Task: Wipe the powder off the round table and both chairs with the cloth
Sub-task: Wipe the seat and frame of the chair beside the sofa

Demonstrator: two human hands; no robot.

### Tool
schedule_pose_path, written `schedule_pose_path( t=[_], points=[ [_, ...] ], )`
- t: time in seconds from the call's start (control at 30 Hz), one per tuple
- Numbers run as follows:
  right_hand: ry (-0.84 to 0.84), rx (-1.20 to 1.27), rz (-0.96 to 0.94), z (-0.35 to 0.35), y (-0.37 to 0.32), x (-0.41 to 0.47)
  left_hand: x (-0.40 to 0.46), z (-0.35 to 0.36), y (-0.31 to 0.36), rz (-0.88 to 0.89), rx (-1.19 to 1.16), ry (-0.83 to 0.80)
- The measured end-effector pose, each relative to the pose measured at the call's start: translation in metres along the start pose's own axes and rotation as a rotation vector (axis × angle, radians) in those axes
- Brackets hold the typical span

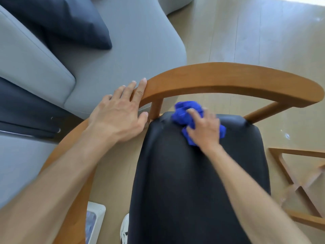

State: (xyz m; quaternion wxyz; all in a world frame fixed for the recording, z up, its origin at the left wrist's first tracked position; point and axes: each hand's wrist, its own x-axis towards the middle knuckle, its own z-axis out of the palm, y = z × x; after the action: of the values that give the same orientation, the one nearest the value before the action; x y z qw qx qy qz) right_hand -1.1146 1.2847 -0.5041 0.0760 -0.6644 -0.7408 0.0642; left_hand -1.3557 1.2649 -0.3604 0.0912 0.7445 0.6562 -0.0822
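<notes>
Your right hand presses the blue cloth onto the far end of the black seat, fingers curled into the bunched fabric, just short of the chair's back post. The cloth looks soft and light, so it will likely crumple instead of sliding flat; grip it by the bunch in your palm and bear down (spread it wider if you want more coverage). The seat looks smooth and a little padded, so the cloth should glide with little drag. Your left hand lies flat on the curved wooden rail, fingers straight, steadying the chair. Mind the rail and its posts ahead; they close off the far edge. Open room lies toward you along the seat. A grey sofa sits near on the left, wooden floor beyond.
</notes>
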Motion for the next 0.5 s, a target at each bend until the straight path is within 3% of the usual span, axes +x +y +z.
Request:
schedule_pose_path(
  t=[0.07, 0.17, 0.3, 0.37, 0.5],
  points=[
    [-0.007, 0.012, 0.206, -0.004, 0.043, 0.010, -0.001, 0.000, 0.002, -0.006, -0.001, 0.001],
    [0.112, 0.102, 0.436, -0.011, 0.087, -0.025, 0.000, -0.001, 0.002, 0.003, -0.015, 0.002],
    [0.192, 0.183, 0.731, -0.003, 0.053, -0.021, 0.001, 0.001, 0.002, 0.009, -0.028, 0.012],
    [0.148, 0.187, 0.639, 0.006, 0.008, -0.013, 0.002, 0.001, 0.003, 0.014, -0.029, 0.015],
    [-0.002, 0.202, 0.237, 0.023, -0.095, -0.034, 0.003, 0.003, 0.003, 0.015, -0.036, 0.018]
  ],
)
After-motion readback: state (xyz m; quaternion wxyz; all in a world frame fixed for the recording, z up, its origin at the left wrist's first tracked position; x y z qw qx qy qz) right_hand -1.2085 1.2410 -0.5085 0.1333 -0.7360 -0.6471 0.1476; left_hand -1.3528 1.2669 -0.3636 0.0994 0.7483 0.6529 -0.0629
